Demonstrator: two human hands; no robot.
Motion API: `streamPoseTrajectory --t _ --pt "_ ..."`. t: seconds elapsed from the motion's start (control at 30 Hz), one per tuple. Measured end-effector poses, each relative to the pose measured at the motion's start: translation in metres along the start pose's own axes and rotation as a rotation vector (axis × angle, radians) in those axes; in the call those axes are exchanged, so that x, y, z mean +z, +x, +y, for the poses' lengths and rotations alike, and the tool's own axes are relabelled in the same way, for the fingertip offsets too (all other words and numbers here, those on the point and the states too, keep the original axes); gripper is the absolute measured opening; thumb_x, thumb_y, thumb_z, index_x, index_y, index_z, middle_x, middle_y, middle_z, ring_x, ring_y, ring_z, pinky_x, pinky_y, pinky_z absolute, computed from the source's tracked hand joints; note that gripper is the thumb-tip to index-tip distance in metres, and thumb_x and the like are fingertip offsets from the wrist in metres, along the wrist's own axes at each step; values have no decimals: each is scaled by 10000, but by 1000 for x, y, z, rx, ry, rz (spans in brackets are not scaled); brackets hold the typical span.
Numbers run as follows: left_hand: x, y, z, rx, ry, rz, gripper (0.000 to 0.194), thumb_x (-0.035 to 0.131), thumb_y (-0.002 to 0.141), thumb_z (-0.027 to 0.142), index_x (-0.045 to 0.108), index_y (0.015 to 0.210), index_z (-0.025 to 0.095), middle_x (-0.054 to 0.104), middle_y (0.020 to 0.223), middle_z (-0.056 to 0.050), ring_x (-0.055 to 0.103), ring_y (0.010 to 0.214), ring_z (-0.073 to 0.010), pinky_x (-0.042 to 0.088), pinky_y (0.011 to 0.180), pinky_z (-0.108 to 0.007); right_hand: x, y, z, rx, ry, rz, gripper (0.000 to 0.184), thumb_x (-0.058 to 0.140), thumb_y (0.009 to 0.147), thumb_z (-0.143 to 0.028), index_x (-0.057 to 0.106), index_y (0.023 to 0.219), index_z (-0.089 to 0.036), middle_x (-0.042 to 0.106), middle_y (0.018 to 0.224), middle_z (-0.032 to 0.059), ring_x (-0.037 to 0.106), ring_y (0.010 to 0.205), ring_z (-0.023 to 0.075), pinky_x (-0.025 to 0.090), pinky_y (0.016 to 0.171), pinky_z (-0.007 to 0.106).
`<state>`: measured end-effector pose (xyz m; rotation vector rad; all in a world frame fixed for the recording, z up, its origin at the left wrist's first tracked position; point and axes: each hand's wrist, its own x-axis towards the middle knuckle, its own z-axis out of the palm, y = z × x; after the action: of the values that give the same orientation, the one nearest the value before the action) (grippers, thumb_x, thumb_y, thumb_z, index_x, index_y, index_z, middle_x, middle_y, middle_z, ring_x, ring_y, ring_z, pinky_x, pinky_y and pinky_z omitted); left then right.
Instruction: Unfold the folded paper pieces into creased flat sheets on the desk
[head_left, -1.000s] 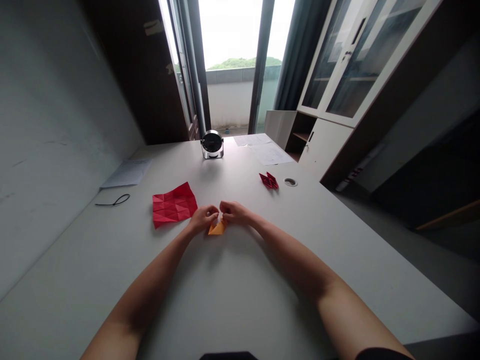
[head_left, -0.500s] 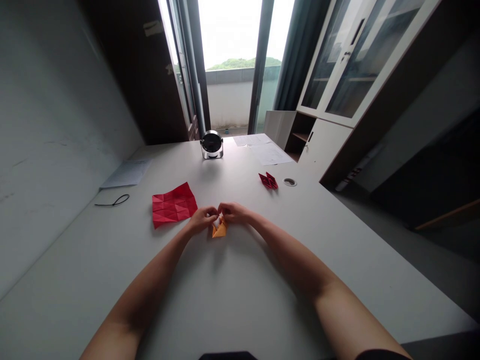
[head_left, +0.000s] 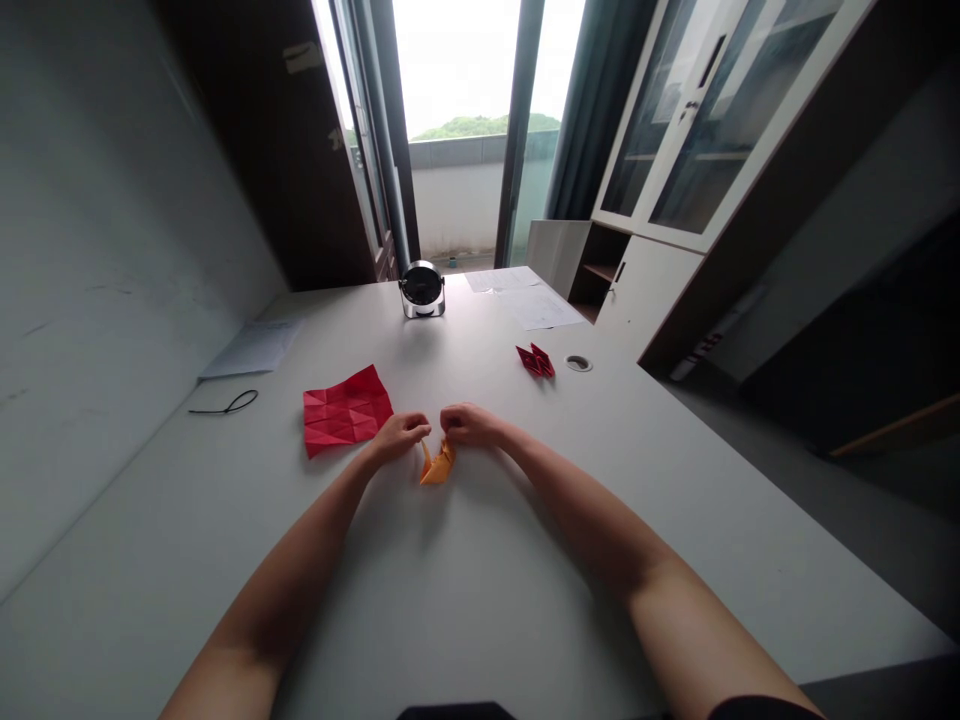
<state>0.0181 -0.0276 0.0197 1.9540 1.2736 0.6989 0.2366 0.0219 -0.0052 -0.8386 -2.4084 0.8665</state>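
A small folded orange paper (head_left: 436,464) stands on the grey table (head_left: 465,590) between my two hands. My left hand (head_left: 397,436) pinches its upper left tip with closed fingers. My right hand (head_left: 466,425) pinches its upper right part, fingers curled. A creased red paper square (head_left: 346,409) lies flat just left of my left hand. A small folded red paper piece (head_left: 536,360) sits farther back on the right.
A small round desk fan (head_left: 421,289) stands at the far middle of the table. White sheets (head_left: 534,300) lie far right and another sheet (head_left: 255,346) far left. A black cable tie (head_left: 225,405) lies left. A cable hole (head_left: 578,363) is near the right edge.
My hands have drawn slightly apart, and the orange paper has opened and narrowed between them, its lower point now hanging nearer to me.
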Motion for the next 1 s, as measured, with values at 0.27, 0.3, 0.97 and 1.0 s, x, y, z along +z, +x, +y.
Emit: streamPoseTrajectory --t 0.27,0.3,0.97,1.0 --pt "-8 -6 11 -141 179 -66 430 593 773 600 638 681 183 605 637 0 521 593 -145 295 500 -241 0 -3 4 52 33 98 148 498 701 -186 631 764 -169 541 636 -46 440 601 94 339 592 194" --pt "-8 -7 12 -154 168 -106 454 591 771 622 636 667 182 600 621 -1 517 572 -143 289 491 -245 0 -2 4 52 35 103 148 497 700 -185 630 763 -169 543 637 -45 438 601 93 339 592 194" --pt "29 -12 34 -135 324 -113 532 509 819 674 593 600 197 554 564 -8 461 542 -145 217 517 -276 2 0 13 91 -6 199 183 497 721 -150 660 803 -162 581 632 -42 424 557 75 324 573 190" --pt "31 -13 34 -130 332 -95 537 505 818 681 595 601 197 563 574 -14 467 548 -147 216 522 -276 2 0 14 96 -14 211 182 501 722 -153 663 805 -163 583 633 -42 421 555 75 322 573 192"
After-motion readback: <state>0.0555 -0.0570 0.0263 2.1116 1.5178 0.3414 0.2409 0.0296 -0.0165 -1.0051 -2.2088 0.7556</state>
